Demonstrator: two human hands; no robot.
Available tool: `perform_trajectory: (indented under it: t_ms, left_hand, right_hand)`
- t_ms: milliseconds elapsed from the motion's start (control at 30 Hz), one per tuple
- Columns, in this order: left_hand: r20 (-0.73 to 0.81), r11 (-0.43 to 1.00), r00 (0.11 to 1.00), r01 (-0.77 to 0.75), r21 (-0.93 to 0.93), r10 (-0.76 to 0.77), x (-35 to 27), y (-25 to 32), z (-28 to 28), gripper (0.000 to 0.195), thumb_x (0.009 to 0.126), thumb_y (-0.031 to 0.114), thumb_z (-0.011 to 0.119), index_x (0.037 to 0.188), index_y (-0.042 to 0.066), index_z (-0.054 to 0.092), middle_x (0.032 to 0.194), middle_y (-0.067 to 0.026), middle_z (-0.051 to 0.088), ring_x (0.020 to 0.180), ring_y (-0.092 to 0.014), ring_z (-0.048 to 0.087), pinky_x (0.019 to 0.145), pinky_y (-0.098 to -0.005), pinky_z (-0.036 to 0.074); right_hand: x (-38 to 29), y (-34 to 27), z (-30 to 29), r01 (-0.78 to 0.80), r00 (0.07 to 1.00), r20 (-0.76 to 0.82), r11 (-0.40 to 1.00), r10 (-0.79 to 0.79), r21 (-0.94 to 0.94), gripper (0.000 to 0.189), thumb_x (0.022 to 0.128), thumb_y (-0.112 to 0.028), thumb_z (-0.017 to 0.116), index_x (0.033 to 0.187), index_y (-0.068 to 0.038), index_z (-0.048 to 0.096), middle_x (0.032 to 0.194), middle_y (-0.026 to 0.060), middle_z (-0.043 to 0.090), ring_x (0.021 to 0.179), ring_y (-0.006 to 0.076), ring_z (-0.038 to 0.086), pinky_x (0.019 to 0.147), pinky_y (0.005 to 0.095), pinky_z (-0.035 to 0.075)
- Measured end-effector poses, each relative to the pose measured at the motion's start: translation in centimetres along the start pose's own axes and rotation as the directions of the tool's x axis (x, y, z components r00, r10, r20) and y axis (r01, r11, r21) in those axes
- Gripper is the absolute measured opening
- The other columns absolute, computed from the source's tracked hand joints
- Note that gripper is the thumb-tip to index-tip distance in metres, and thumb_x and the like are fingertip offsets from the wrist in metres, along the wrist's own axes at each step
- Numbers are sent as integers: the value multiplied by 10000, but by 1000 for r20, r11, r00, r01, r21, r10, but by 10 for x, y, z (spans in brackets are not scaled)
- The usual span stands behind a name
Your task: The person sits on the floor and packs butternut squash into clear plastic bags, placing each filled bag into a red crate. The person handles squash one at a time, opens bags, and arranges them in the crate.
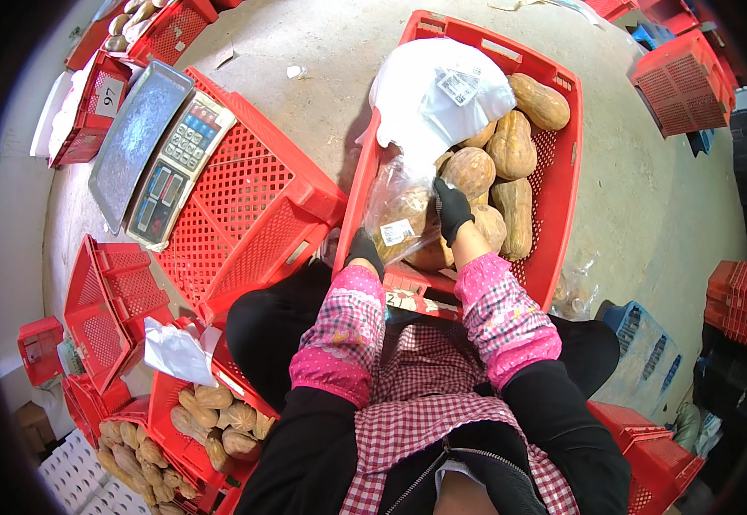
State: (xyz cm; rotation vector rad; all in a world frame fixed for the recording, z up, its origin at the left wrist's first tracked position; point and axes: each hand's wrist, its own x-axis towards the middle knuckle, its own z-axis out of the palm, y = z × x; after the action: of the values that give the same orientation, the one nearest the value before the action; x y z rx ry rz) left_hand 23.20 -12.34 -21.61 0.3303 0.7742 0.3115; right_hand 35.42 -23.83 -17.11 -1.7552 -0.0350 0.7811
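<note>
A red plastic crate (569,154) stands before me, holding several tan squashes, among them a butternut-shaped one (511,145). A clear plastic bag (425,239) with a label and a squash inside lies at the crate's near left part. My right hand (454,209), in a black glove, grips the bag's gathered upper end. At the bag's lower left is my left hand (365,250), also black-gloved, against its side; its fingers are mostly hidden. A stack of white plastic bags (425,90), with printed labels, covers the squashes at the crate's far left.
Left of the crate, a digital scale (177,170) with a metal pan (141,141) rests on an upturned red crate (232,193). More squashes (219,418) fill crates at the lower left. A blue crate (640,354) and stacked red crates (685,84) stand at the right.
</note>
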Motion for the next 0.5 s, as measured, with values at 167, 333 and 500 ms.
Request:
perform_trajectory:
  t_ms: [167,333,500]
  left_hand:
    - [49,998,998,-29,-52,31,-5,1,4,371,897,325,464,1175,88,528,1196,-101,540,1115,-269,508,954,-430,414]
    - [-10,993,993,-120,-11,120,-31,-5,7,397,901,362,462,1182,90,530,1207,-101,540,1124,-278,503,970,-440,406]
    - [397,970,918,74,-233,25,-27,17,29,380,961,331,345,1077,27,542,1132,-129,566,1046,-263,525,965,-401,390]
  right_hand:
    - [6,8,-23,-194,976,42,764,214,616,396,871,-373,543,952,1,645,901,100,639,863,208,597,755,319,455]
    - [-34,-8,-65,-115,992,115,704,47,701,367,914,-311,485,1131,-24,558,1083,119,608,952,241,592,848,350,470]
    - [-75,-20,-91,-38,980,145,598,-133,801,338,932,-292,468,1117,-23,553,1084,100,601,977,231,586,873,350,475]
